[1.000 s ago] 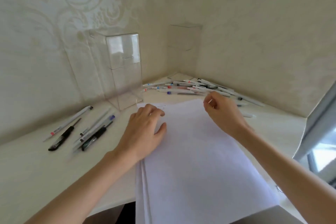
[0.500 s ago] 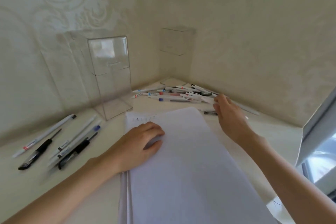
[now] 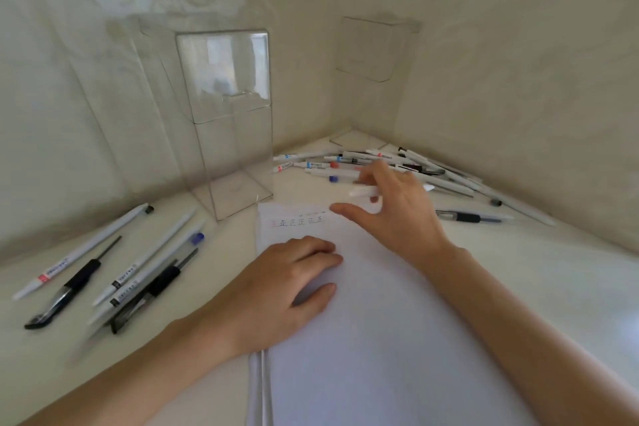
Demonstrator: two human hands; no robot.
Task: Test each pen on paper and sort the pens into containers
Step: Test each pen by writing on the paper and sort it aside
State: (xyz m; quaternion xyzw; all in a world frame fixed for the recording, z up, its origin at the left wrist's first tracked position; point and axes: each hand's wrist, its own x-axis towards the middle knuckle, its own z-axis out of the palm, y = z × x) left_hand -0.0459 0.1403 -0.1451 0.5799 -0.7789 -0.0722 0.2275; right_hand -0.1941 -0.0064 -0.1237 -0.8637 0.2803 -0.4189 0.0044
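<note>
A single wide-angle view from the person's head looks forward and down across a pale table [image 3: 525, 273] into a wall [image 3: 501, 45] corner. Both forearms enter from the bottom edge, the left hand [image 3: 287, 287] and right hand [image 3: 401, 218] close beneath the lens, the corner farthest off.

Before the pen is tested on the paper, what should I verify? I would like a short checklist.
1. Right hand holds white pen: ok.
2. Left hand rests on paper, steadying it: ok.
3. Free paper below the test marks: ok.
4. Pen tip exposed and pointing down: cannot tell.
5. Clear container open at top: cannot tell.
</note>
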